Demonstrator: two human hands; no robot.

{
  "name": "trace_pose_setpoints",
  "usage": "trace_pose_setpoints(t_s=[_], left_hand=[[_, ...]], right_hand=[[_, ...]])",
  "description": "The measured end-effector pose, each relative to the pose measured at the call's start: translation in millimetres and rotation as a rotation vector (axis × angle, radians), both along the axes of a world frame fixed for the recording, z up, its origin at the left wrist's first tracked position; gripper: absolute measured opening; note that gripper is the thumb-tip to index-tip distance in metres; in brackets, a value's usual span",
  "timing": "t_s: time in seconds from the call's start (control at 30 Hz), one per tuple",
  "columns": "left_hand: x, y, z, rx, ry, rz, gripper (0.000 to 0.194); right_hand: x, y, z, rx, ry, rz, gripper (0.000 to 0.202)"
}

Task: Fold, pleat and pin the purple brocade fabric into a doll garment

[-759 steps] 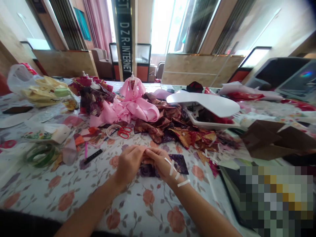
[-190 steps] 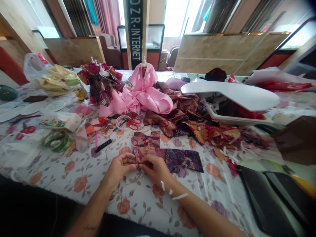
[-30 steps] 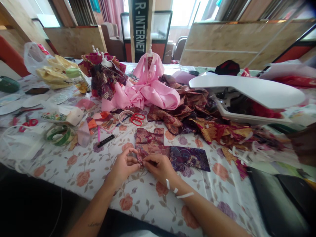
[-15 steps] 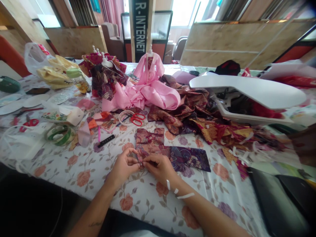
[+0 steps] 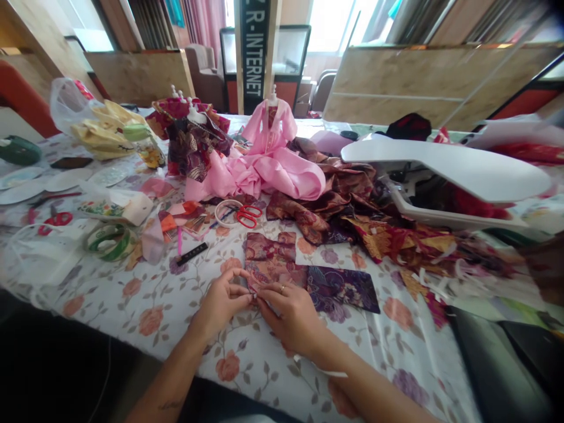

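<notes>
A reddish-brown patterned fabric piece (image 5: pixel 275 258) lies flat on the flowered tablecloth (image 5: pixel 176 346), with a dark purple patterned fabric piece (image 5: pixel 342 286) against its right side. At the near left corner of the reddish fabric, my left hand (image 5: pixel 224 299) pinches the edge between thumb and forefinger. My right hand (image 5: pixel 288 308), wearing a ring, is closed on the same edge, its fingertips meeting the left ones. Whatever tiny item sits between the fingertips is too small to make out. White strips (image 5: pixel 326 371) cling to my right wrist.
Red-handled scissors (image 5: pixel 247 216), a black label strip (image 5: pixel 192 254) and tape rolls (image 5: pixel 110 241) lie beyond my hands. Farther back stand a doll-sized form in a pink dress (image 5: pixel 273 158) and crumpled brown fabric (image 5: pixel 348 182). A white machine-like casing (image 5: pixel 445 161) is at right.
My right hand has turned over at the wrist, so its back and ring show and the white strips have rotated partly out of sight. My left hand keeps its pinch. The view shifted slightly.
</notes>
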State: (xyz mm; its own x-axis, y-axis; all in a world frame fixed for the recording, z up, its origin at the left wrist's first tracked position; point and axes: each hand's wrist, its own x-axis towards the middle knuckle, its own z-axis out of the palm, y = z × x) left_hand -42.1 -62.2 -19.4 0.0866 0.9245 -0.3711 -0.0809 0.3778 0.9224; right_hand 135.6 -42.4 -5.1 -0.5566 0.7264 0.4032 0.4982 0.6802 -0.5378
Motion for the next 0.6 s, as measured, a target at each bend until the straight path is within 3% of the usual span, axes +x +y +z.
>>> trace_pose_setpoints(t_s=[0.6], left_hand=[[1.8,-2.3,4.3,0.024,-0.029,0.005,0.044]], right_hand=[[-2.0,-1.0,0.4,-0.040,-0.044,-0.036,0.017]])
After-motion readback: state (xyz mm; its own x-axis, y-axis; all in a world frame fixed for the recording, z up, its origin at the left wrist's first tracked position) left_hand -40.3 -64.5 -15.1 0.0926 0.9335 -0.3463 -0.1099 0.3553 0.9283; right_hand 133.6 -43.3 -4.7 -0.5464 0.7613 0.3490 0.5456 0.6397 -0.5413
